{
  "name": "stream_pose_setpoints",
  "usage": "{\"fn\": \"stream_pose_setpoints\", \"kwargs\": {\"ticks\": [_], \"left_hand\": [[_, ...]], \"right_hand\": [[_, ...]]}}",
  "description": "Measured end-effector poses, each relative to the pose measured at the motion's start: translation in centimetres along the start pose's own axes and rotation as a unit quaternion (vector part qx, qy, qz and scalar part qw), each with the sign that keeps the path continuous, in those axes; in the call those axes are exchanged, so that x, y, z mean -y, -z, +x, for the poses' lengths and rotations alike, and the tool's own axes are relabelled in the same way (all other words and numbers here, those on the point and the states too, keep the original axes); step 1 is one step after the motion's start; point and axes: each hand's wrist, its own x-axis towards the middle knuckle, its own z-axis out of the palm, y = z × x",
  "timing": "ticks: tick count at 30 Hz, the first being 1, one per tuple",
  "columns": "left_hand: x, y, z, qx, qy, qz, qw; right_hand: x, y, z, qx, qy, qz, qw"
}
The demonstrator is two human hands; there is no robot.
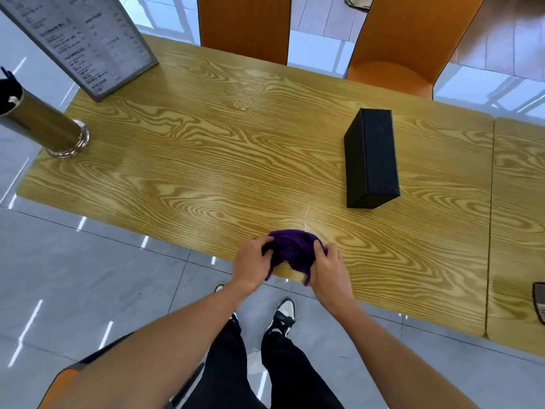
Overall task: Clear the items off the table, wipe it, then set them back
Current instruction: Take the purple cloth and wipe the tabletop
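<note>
A purple cloth (292, 250) is bunched at the near edge of the wood-grain table (206, 172). My left hand (253, 264) grips its left side and my right hand (328, 268) grips its right side. A black rectangular box (373, 156) lies on the table to the right of the middle. A framed menu stand (88, 39) leans at the far left corner. A gold metal cylinder holder (44, 125) stands at the left edge. A small wet spot (240, 103) glistens near the far middle of the table.
Two orange chairs (244, 25) (407, 45) stand beyond the far edge. A second table (519, 202) adjoins on the right, with a dark object (539, 302) at its near right edge. Grey glossy floor tiles lie below, with an orange chair corner (67, 376) at my lower left.
</note>
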Motion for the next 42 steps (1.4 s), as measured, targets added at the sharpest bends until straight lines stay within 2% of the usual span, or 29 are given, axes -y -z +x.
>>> {"fn": "stream_pose_setpoints", "kwargs": {"ticks": [4,7,12,15,17,20,22,24,30,32,36,39,42], "left_hand": [[-1.3,-3.3,-2.0,0.018,0.022,-0.073,0.997],[-2.1,-4.5,-3.1,0.005,0.038,-0.116,0.992],[-3.1,-5.1,-4.9,0.025,0.054,-0.165,0.984],[-3.5,-5.8,-6.1,0.027,0.086,-0.207,0.974],[-3.6,-5.9,-6.6,0.037,0.115,-0.248,0.961],[-3.8,-5.5,-6.3,0.057,0.161,-0.303,0.937],[-4.1,-5.4,-5.5,0.084,0.171,-0.315,0.930],[-4.7,-5.3,-4.5,0.090,0.163,-0.313,0.931],[-7.8,-5.0,-0.9,0.039,0.122,-0.253,0.959],[-8.4,-5.4,-0.4,0.069,0.101,-0.229,0.966],[-9.4,-6.0,-0.7,0.119,0.093,-0.226,0.962],[-9.2,-6.0,-0.8,0.141,0.088,-0.231,0.959],[-8.5,-5.4,-0.1,0.169,0.101,-0.216,0.956]], "right_hand": [[2.1,-1.4,-1.4,0.013,-0.058,0.091,0.994],[2.3,-1.2,-2.0,0.022,-0.084,0.147,0.985],[1.4,-0.4,-3.9,0.027,-0.094,0.197,0.976],[1.0,0.4,-4.7,0.038,-0.132,0.238,0.961],[0.9,1.4,-4.7,0.059,-0.169,0.275,0.945],[0.6,4.1,-4.1,0.083,-0.215,0.385,0.894],[-0.2,5.8,-3.2,0.074,-0.225,0.432,0.870],[-1.2,6.8,-2.0,0.044,-0.239,0.442,0.863],[-4.0,6.8,1.1,-0.035,-0.177,0.298,0.937],[-4.3,6.3,1.2,-0.038,-0.172,0.256,0.950],[-3.6,5.0,0.6,0.005,-0.166,0.185,0.969],[-3.0,4.2,0.0,-0.038,-0.141,0.057,0.988],[-2.1,4.2,-0.1,-0.056,-0.162,-0.015,0.985]]}}
